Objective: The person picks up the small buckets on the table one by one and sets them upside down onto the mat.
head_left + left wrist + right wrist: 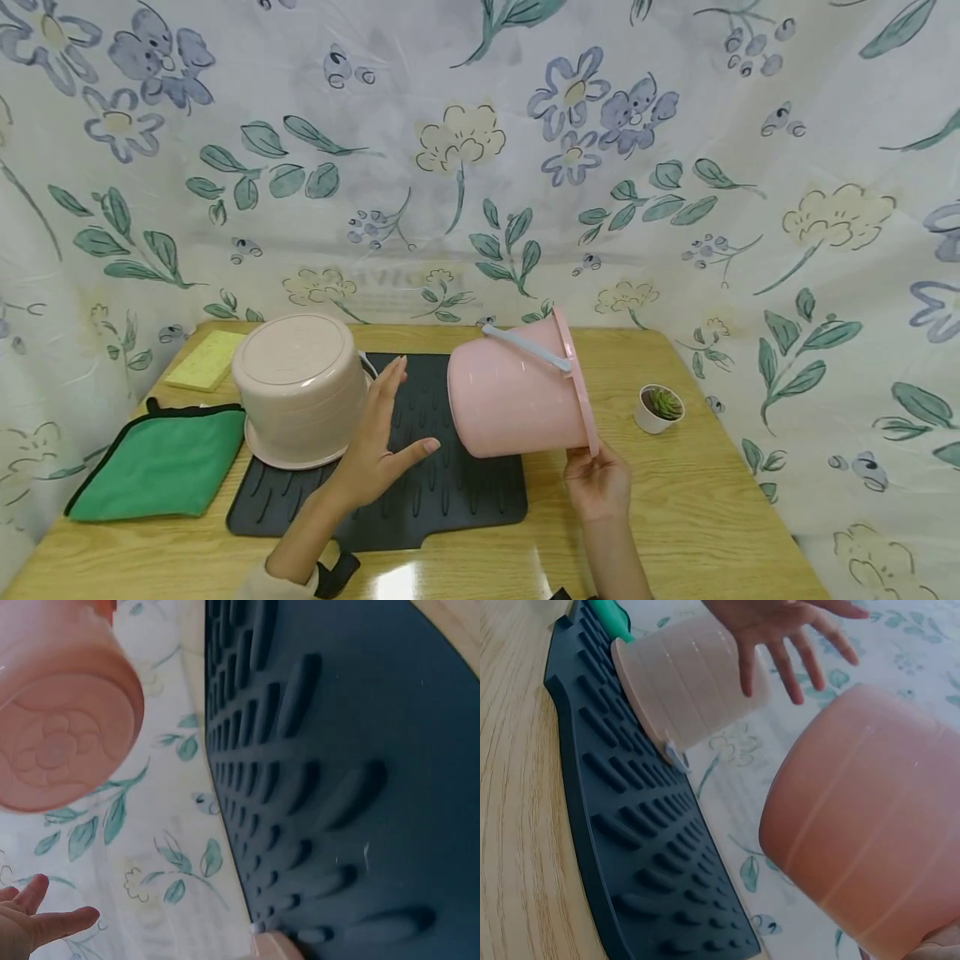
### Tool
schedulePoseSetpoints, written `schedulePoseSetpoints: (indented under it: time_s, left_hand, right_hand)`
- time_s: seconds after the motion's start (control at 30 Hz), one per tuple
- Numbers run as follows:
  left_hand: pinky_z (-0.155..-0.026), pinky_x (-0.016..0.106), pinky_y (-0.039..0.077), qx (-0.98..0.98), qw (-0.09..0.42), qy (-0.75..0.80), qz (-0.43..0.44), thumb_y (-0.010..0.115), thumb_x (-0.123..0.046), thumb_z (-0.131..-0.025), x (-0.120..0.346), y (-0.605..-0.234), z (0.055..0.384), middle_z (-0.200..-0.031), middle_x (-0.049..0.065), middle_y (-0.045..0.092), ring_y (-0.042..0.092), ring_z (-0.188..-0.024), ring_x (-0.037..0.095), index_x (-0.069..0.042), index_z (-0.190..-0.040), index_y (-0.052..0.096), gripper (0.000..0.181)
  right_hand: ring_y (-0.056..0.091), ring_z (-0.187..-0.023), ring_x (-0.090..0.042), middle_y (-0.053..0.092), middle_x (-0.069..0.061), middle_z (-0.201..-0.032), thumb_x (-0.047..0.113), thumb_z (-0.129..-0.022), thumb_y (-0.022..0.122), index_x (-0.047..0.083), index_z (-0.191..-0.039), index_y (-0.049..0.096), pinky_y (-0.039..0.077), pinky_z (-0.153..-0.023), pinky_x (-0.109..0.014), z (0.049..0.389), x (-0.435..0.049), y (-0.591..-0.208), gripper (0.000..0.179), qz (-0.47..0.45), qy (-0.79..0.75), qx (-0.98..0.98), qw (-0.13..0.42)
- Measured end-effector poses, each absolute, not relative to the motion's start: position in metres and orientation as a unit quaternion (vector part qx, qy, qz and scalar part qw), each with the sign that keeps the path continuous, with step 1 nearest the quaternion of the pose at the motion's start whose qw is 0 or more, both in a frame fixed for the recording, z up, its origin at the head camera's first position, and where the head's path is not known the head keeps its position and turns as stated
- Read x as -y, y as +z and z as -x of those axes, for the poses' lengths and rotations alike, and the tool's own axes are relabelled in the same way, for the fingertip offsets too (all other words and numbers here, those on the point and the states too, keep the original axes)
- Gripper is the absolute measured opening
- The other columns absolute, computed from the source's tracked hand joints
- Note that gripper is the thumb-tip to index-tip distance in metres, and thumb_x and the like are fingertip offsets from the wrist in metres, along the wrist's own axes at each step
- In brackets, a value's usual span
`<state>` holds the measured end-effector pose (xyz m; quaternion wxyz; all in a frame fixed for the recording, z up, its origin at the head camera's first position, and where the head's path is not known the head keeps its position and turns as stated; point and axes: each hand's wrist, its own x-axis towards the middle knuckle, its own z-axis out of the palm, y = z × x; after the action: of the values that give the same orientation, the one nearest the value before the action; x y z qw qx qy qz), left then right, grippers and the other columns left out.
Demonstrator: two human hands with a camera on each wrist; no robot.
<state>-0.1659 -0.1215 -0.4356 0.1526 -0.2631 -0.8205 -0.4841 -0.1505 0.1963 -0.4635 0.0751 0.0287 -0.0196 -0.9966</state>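
A pink bucket (510, 392) with a pale blue handle (527, 347) is tilted on its side above the table, its base toward the left. My right hand (600, 483) grips its rim from below. The left hand (375, 454) is held up with its fingers spread, between the two buckets and apart from the pink one. A beige bucket (300, 400) stands upside down on the left part of a dark ridged mat (427, 475). The left wrist view shows a flower pattern on the pink bucket's base (64, 742).
A green cloth (161, 467) with black edging lies left of the mat. Behind it is a yellow sponge (204, 360). A small potted succulent (658, 408) stands on the right of the wooden table (697, 517). A floral curtain (480, 167) hangs behind.
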Motion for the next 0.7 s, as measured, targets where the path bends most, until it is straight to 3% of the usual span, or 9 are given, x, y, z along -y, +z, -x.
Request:
schedulePoseSetpoints:
  time_s: [0.37,0.7]
  left_hand:
    - [-0.103,0.076,0.024,0.768,0.115,-0.576,0.253,0.065,-0.020,-0.093,0.103,-0.449,0.162,-0.165,0.013,0.010,0.028,-0.144,0.045,-0.024,-0.161,0.006,0.091]
    - [-0.101,0.076,0.027,0.753,0.124,-0.588,0.269,0.065,-0.019,-0.093,0.091,-0.457,0.162,-0.165,0.008,0.014,0.033,-0.142,0.044,-0.024,-0.161,0.007,0.089]
  right_hand:
    - [0.061,-0.066,-0.026,0.056,-0.018,-0.083,-0.011,-0.093,0.044,-0.008,-0.097,0.054,0.056,-0.056,-0.025,0.147,-0.184,-0.466,0.011,-0.004,-0.996,0.032,0.084]
    - [0.062,-0.066,-0.025,0.057,-0.017,-0.080,-0.015,-0.086,0.046,-0.007,-0.088,0.056,0.055,-0.057,-0.024,0.143,-0.178,-0.467,0.013,0.024,-0.994,0.046,0.098]
